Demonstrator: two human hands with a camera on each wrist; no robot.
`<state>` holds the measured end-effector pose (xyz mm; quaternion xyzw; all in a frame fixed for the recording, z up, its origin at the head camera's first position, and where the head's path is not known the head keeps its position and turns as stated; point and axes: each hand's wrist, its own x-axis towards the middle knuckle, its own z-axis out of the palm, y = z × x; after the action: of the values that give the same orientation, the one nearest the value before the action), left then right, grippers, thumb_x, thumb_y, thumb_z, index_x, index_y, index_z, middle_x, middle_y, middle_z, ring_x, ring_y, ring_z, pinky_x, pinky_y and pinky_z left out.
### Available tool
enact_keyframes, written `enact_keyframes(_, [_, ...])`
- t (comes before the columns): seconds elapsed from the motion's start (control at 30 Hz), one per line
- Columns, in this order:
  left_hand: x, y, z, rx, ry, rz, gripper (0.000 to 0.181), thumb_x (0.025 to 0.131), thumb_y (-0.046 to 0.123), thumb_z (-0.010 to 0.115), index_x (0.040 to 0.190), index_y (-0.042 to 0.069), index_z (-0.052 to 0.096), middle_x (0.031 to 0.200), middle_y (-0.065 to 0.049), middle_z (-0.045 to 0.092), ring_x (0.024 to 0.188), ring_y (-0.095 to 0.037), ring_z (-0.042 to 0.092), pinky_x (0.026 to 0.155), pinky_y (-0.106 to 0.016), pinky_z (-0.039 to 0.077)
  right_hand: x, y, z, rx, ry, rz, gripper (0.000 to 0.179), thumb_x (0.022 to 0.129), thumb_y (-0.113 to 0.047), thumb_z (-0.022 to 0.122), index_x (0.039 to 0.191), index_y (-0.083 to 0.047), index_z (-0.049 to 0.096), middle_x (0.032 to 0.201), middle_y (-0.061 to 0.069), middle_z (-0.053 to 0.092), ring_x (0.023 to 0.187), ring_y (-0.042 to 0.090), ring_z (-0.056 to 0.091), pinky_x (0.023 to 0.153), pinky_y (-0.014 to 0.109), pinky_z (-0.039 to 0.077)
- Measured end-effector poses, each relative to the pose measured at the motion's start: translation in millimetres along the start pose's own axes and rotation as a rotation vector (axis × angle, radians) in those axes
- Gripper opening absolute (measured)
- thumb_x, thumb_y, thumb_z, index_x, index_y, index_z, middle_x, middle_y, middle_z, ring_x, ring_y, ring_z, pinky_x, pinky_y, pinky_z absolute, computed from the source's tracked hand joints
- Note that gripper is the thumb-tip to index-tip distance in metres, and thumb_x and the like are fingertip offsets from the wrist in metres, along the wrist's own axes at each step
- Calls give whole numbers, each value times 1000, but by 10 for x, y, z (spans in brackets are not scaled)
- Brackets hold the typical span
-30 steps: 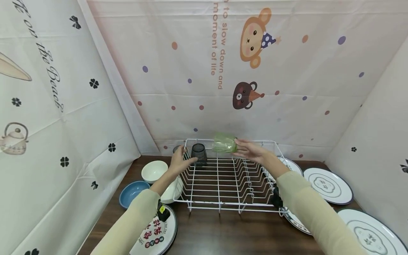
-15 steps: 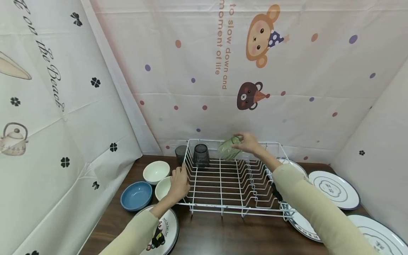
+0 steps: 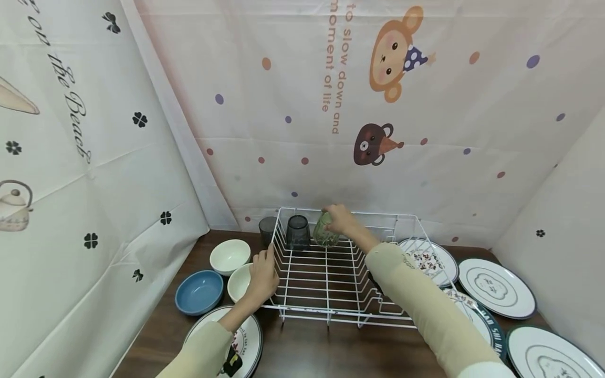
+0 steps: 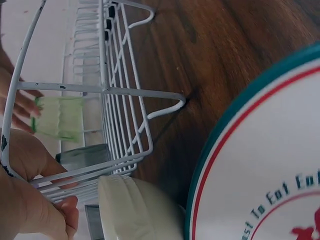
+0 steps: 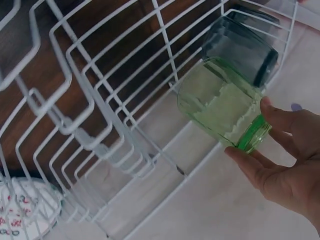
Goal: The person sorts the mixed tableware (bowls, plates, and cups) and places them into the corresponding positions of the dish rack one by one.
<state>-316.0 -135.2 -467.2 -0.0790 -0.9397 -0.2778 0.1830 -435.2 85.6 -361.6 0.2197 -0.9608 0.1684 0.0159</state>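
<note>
Green glass (image 5: 220, 102): see-through, thick-based, mouth down, at the rear of the white wire rack (image 3: 328, 311) | right grip (image 3: 341, 219) pinches its base; left grip (image 3: 263, 275) curls round rack's side | dark glass (image 3: 298, 232) crowds it; blue bowl (image 3: 199, 292) on desk (image 3: 321, 354)

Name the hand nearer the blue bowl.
Left. The left hand grips the rack, right of the blue bowl; the right hand holds the green glass, farther right and back.

Left hand (image 3: 262, 279): nearer, fingers curled in a grip.
Right hand (image 3: 341, 219): farther forward, pinching between thumb and fingers.
Left arm (image 3: 204, 347): reaching forward and rightward, sleeved in pale cloth.
Right arm (image 3: 420, 299): stretched forward and leftward, sleeve likewise pale.
</note>
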Motion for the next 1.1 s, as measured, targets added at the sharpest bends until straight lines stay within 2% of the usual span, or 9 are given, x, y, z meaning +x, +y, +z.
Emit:
enact_keyframes(0.23, [18, 17, 5, -14, 35, 22, 65, 84, -16, 55, 146, -15, 40, 122, -35, 58, 107, -46, 53, 85, -58, 45, 65, 3, 131, -19, -39, 30, 56, 88, -8, 78, 139, 4, 58, 143, 28, 56, 138, 47, 47, 115, 54, 42])
enact_keyframes(0.43, [-3, 21, 9, -4, 27, 21, 63, 84, -15, 55, 146, -15, 41, 121, -35, 59, 106, -46, 55, 86, -60, 47, 74, 32, 226, 17, -64, 57, 57, 88, -5, 77, 141, 1, 57, 143, 29, 54, 139, 46, 46, 114, 54, 43])
enact_keyframes(0.63, [2, 1, -5, 1, 48, 22, 63, 83, -16, 56, 144, -15, 43, 119, -34, 60, 104, -47, 55, 84, -59, 47, 124, 59, 307, 21, -41, 45, 59, 87, -3, 77, 142, 2, 56, 137, 28, 58, 129, 43, 55, 107, 53, 49])
enact_keyframes(0.73, [18, -3, -5, 3, 39, 22, 63, 83, -16, 55, 145, -15, 43, 120, -35, 60, 106, -47, 55, 86, -60, 48, 152, 84, 330, 12, -34, 53, 58, 88, -4, 77, 141, 3, 56, 134, 29, 59, 123, 42, 59, 103, 51, 51])
enact_keyframes(1.1, [25, -2, -5, -4, 34, -5, 67, 81, -16, 58, 146, -14, 43, 122, -34, 60, 108, -47, 56, 88, -60, 48, 210, 102, 397, 38, -31, 83, 52, 90, -6, 75, 138, 3, 57, 135, 30, 56, 120, 41, 61, 101, 51, 53])
